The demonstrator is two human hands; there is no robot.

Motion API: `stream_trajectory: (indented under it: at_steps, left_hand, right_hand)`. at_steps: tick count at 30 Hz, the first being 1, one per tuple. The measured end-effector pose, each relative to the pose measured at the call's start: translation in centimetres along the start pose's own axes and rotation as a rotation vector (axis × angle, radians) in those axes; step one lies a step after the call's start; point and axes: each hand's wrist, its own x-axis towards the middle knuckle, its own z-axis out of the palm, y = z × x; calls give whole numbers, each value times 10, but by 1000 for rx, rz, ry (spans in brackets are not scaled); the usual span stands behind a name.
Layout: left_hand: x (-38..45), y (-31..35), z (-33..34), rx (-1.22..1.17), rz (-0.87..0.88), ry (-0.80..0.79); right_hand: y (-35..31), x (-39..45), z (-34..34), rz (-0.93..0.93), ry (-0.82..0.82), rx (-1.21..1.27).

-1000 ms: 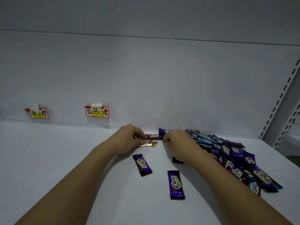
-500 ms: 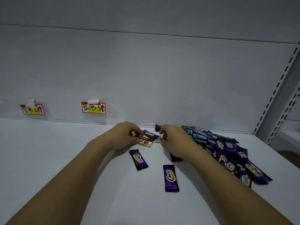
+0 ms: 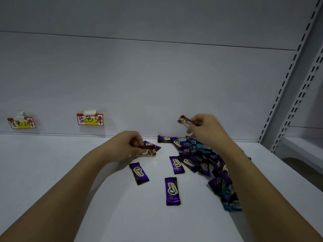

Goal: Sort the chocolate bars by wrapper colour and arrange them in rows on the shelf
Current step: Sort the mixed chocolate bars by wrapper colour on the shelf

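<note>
Head view: hands over loose chocolate bars on the white shelf (image 3: pixel 52 172).
I see my right hand (image 3: pixel 206 130) pinching a red-brown bar (image 3: pixel 186 121) aloft, jutting from the fingertips toward 9 o'clock; my left hand (image 3: pixel 125 145) pinches a second red-brown bar (image 3: pixel 148 151) low, at 3 o'clock of its fingers. The mixed pile (image 3: pixel 201 158) lies beneath my right hand.

Left hand (image 3: pixel 127 145): pinches brown-and-white bar (image 3: pixel 147 151) low over shelf (image 3: pixel 52 172)
Right hand (image 3: pixel 208 130): holds brown bar (image 3: pixel 186 121) raised above mixed pile (image 3: pixel 201 154)
Loose: three purple bars (image 3: pixel 172 191)

White shelf (image 3: pixel 70 172): three loose purple bars (image 3: pixel 172 191), mixed pile (image 3: pixel 201 154) (purple, blue).
</note>
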Motion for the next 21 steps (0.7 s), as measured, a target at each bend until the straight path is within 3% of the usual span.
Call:
stream_trajectory:
  at_steps: [3, 5, 11, 14, 17, 21]
  left_hand:
    - [-5, 21, 5, -116, 77, 55]
    - [-9, 40, 17, -150, 147, 31]
    - [-10, 79, 78, -73, 339, -323]
    - [-6, 79, 79, 100, 362, -379]
    - [-8, 68, 61, 145, 286, -354]
    - [-11, 53, 39, 201, 225, -129]
  right_hand:
    - [15, 5, -27, 94, 129, 76]
    - [26, 8, -38, 157, 120, 28]
    - [32, 6, -50, 299, -78, -400]
    - [24, 1, -48, 306, -205, -502]
    - [22, -2, -45, 347, -267, -220]
    - [18, -4, -45, 385, -338, 242]
